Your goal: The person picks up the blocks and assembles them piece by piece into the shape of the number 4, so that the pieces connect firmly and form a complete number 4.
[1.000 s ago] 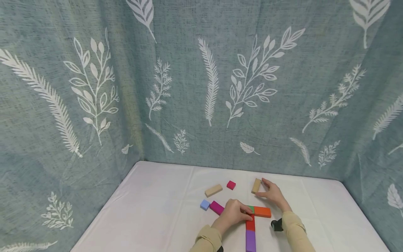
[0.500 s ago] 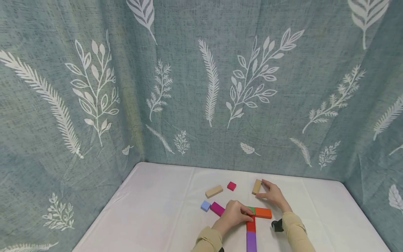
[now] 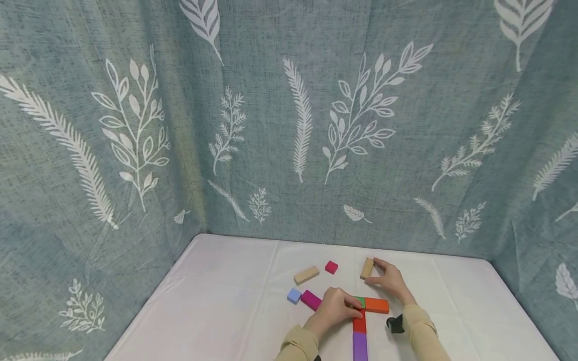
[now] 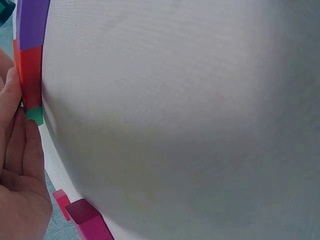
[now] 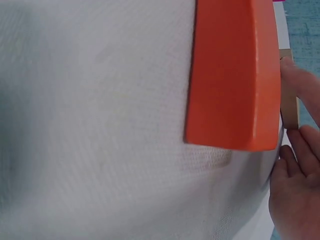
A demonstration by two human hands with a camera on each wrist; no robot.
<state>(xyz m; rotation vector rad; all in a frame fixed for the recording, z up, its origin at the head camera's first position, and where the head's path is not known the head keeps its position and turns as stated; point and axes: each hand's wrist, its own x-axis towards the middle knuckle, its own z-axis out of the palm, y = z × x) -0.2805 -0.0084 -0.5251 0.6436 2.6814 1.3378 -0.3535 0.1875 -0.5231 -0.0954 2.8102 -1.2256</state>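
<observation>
In the head view my left hand (image 3: 335, 307) lies over a row of blocks, thumb on the red block (image 3: 359, 325) and fingertips by the small green block (image 3: 360, 301). From the left wrist view, the hand (image 4: 22, 170) touches the red block (image 4: 31, 75) and the green block (image 4: 35, 115); whether it pinches either is unclear. My right hand (image 3: 394, 281) holds a wooden block (image 3: 367, 268) by its ends, thumb near and index finger far. In the right wrist view this block (image 5: 289, 102) is partly hidden by an orange block (image 5: 230, 80).
A purple block (image 3: 359, 346) continues the row towards me. The orange block (image 3: 377, 305) adjoins the green one. To the left lie a magenta block (image 3: 311, 300), a blue cube (image 3: 294, 296), another wooden block (image 3: 306, 275) and a pink cube (image 3: 331, 267). A curtain (image 3: 280, 210) hangs behind the table.
</observation>
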